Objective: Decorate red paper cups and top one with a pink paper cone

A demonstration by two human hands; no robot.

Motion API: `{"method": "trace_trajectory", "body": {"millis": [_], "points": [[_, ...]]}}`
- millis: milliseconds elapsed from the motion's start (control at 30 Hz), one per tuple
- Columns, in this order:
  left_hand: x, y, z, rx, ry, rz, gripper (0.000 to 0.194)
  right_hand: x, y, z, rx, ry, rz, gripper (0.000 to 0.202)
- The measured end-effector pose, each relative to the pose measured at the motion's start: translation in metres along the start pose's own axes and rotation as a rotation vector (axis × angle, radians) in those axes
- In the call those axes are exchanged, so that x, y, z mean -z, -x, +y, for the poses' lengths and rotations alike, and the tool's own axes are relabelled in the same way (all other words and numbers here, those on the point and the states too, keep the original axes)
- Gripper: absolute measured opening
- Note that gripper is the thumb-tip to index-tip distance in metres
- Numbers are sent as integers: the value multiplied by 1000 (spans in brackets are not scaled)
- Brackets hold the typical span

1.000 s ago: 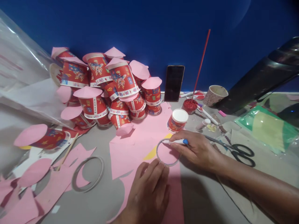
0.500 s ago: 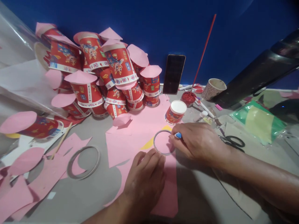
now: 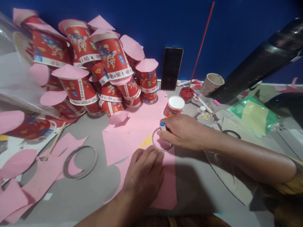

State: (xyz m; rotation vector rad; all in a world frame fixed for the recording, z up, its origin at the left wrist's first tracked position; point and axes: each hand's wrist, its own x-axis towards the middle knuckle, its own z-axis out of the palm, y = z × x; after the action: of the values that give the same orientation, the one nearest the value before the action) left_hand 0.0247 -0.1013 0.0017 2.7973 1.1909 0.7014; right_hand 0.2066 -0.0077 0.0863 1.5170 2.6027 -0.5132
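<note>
Pink paper (image 3: 165, 189) lies on the grey table, with a small grey ring (image 3: 153, 138) flat on it. The fingertips of my left hand (image 3: 145, 175) are curled together and press the ring's near edge against the paper. My right hand (image 3: 184, 132) is closed around a marker (image 3: 163, 126) with a blue end, held upright at the ring's far side. The marker's tip is hidden behind my fingers. Just beyond my right hand stands a red paper cup (image 3: 174, 108) with its white base up. A strip of yellow (image 3: 146, 141) shows beside the ring.
Several red cups with pink cone tops (image 3: 79, 85) are piled at the back left. A larger grey ring (image 3: 93, 164) and pink scraps (image 3: 42, 179) lie left. A phone (image 3: 172, 69) leans on the blue wall. Right are a red pot (image 3: 187, 94), scissors (image 3: 232, 134) and a green packet (image 3: 255, 115).
My right hand has moved with the marker around the ring's far edge, to the left and away from me. My left hand stays on the ring. The view has shifted slightly.
</note>
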Motion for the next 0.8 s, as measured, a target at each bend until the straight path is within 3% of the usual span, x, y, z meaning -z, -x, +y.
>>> {"method": "trace_trajectory", "body": {"millis": [267, 467, 667, 800], "points": [[-1, 5, -3, 11, 55, 6, 28, -11, -9, 5, 5, -413, 67, 32], [-2, 5, -3, 29, 83, -20, 30, -28, -4, 12, -28, -755, 253, 20], [-2, 6, -4, 39, 92, 15, 29, -34, 42, 27, 38, -549, 590, 19], [0, 5, -4, 55, 105, -52, 31, -40, 79, 39, 135, -377, 693, 20]]}}
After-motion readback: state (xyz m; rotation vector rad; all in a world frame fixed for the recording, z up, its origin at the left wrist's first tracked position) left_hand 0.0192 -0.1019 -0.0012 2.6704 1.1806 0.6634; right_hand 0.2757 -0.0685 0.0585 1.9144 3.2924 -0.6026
